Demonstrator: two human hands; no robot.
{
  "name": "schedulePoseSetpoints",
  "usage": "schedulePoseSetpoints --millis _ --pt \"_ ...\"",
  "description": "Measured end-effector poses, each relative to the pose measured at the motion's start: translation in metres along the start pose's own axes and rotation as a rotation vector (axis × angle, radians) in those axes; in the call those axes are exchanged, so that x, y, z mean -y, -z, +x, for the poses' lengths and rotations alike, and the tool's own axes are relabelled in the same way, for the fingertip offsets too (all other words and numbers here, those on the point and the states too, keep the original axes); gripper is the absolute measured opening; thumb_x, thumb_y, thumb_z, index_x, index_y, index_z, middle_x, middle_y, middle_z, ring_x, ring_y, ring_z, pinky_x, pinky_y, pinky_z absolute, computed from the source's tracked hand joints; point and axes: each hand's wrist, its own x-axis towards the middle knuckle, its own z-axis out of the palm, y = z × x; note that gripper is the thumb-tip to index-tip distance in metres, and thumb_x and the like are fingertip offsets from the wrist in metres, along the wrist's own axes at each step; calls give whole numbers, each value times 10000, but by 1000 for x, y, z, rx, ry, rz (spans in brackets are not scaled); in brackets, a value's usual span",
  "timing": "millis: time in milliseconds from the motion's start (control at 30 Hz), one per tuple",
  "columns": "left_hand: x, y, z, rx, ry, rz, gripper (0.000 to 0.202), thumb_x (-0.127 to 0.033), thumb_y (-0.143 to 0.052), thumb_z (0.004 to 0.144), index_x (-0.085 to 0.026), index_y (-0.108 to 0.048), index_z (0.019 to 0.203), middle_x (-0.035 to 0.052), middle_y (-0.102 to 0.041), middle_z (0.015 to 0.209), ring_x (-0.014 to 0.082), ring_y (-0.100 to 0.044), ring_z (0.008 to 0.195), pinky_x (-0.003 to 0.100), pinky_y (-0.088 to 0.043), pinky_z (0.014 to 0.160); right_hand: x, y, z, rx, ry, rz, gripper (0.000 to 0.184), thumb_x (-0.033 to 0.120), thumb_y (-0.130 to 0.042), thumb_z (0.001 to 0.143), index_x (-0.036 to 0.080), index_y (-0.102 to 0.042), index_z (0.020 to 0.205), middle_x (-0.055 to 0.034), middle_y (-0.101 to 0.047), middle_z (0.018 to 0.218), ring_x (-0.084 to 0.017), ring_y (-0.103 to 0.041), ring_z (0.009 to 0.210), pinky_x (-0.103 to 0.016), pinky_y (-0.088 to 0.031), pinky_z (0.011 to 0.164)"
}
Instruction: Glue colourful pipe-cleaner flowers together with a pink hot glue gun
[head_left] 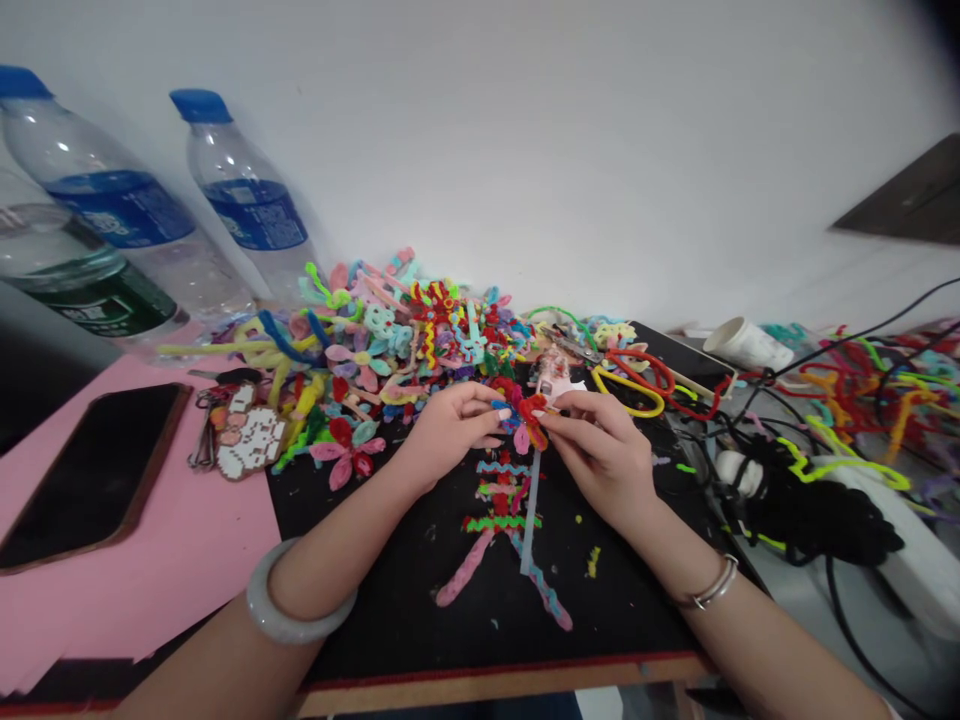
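Observation:
Over the black mat point(390, 620), both hands pinch a small multicoloured pipe-cleaner flower point(534, 415) with red, orange, blue and pink petals. My left hand point(456, 428) is closed at its blue side, fingertips partly hidden. On the orange side, my right hand point(606, 445) is closed with thumb and fingers together. A pale, narrow strip point(531, 520) hangs below the flower. Underneath lies a pipe-cleaner piece point(501, 524) with wavy blue, pink and green crossbars and two spread legs, one pink and one pink with blue. A glue-gun-like clear nozzle point(553, 368) appears just behind the fingers.
A heap of pipe-cleaner flowers point(382, 330) lies against the wall. Scissors with yellow and red handles point(637, 385) lie behind my right hand. At left are a phone point(90, 470), keys with a charm point(247, 435) and bottles point(251, 215). Cables, a paper cup point(748, 343) and a white power strip point(900, 550) crowd the right.

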Motion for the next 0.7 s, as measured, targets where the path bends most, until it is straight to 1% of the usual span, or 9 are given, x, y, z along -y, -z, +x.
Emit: schedulePoseSetpoints --millis 200,433,700 --pt "0 -1 0 10 5 14 237 -302 -666 710 -159 -576 877 -36 -560 663 72 -572 634 233 -544 637 -2 -3 -1 20 71 -41 273 99 -592 790 250 -654 1008 -80 -613 1005 -188 -561 856 -354 -474 715" --pt "0 0 0 -13 16 0 230 -277 -664 713 -158 -575 889 -8 -613 738 97 -610 700 253 -545 666 -4 -3 -1 98 61 -64 301 84 -574 783 239 -643 1032 -95 -584 1086 -214 -543 930 -390 -466 773" --pt "-1 -1 0 -36 30 -30 216 -244 -662 713 -156 -577 890 -3 -629 748 100 -625 706 262 -545 683 -1 -2 0 144 13 -24 347 60 -532 756 210 -611 1059 -103 -541 1153 -233 -517 1004 -425 -446 844"
